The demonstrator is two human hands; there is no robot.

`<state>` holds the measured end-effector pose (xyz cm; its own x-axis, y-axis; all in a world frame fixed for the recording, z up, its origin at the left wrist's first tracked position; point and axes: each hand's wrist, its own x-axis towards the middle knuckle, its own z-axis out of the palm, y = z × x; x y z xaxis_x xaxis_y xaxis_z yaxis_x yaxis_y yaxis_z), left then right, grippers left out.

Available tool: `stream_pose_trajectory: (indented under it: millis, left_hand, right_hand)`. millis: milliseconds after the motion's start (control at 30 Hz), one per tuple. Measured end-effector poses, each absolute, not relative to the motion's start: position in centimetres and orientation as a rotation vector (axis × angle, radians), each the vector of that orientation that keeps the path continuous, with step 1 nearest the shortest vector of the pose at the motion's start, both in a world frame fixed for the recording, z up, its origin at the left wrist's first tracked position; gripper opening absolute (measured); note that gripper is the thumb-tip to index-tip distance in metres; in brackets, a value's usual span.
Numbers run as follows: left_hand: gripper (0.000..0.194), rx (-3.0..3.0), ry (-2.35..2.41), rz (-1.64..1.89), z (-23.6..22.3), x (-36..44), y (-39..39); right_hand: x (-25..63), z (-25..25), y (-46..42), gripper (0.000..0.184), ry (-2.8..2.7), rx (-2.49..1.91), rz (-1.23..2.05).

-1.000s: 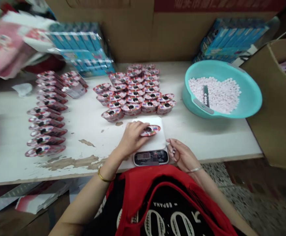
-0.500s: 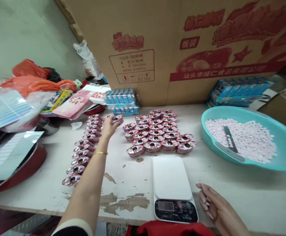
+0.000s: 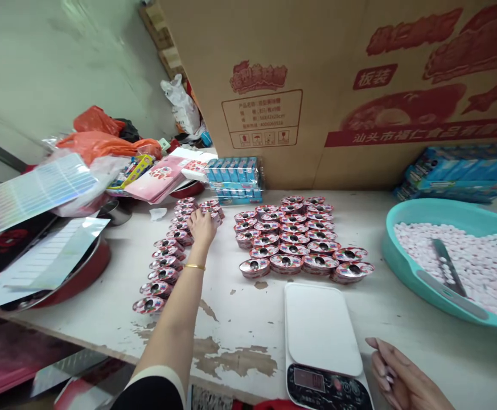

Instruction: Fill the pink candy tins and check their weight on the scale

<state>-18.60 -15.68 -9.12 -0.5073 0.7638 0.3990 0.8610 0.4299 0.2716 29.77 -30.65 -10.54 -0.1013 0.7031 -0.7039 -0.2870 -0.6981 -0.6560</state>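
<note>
- Count about twelve oval packets (image 3: pixel 165 262) in the left column.
- Find one left hand (image 3: pixel 202 228) over a second small group (image 3: pixel 209 203), mostly hidden; cannot tell touch from grasp.
- Count roughly twenty-five in the middle cluster (image 3: pixel 294 238).
- See one scale (image 3: pixel 323 327), digits blurred.
- Note one right hand (image 3: pixel 397 373), curled around few pale pieces (image 3: pixel 389 377), cut off below.
- Spot one basin (image 3: pixel 414 273), cropped.

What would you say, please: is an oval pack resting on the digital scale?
No, the white platform of the digital scale is bare, with the right hand beside it.
</note>
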Motion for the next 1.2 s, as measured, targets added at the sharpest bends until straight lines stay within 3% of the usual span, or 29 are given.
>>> stream_pose_trajectory:
  millis: [133,267,433,567,700,833,967,1200]
  left_hand:
    - [0.013,-1.546,-2.442,-0.539,-7.9,-18.4,-17.7]
    - [0.009,-1.705,-2.269,-0.641,-4.6,-16.0,-19.9]
    - [0.033,-2.137,-1.966,-0.912,-1.3,-6.2,-24.1]
    - [0.034,-2.609,-1.825,-0.846,-3.1,3.7,-26.8]
    - [0.028,-2.746,-1.658,-0.656,-6.2,8.7,-27.2]
    - [0.041,-2.807,-1.620,-0.640,-6.8,8.8,-27.3]
    - [0.057,-2.705,-1.705,-0.868,-6.3,6.2,-28.6]
    - [0.029,-2.365,-2.090,-1.057,-8.5,2.1,-33.7]
  right_hand:
    - [28.8,-9.7,-30.5,0.038,-0.502,-1.379,1.883]
    - [29.2,-9.1,-30.0,0.039,-0.462,-1.341,1.960]
    - [29.9,-9.1,-29.8,0.040,-0.456,-1.311,2.030]
    - [30.3,-9.0,-30.1,0.033,-0.480,-1.273,2.042]
    - [31.3,-9.1,-30.6,0.033,-0.470,-1.208,2.021]
    - [32.5,-9.2,-30.9,0.035,-0.460,-1.243,1.978]
    - [33.5,-9.4,-30.9,0.032,-0.488,-1.291,1.912]
    - [34.3,-9.7,-31.1,0.031,-0.418,-1.373,1.822]
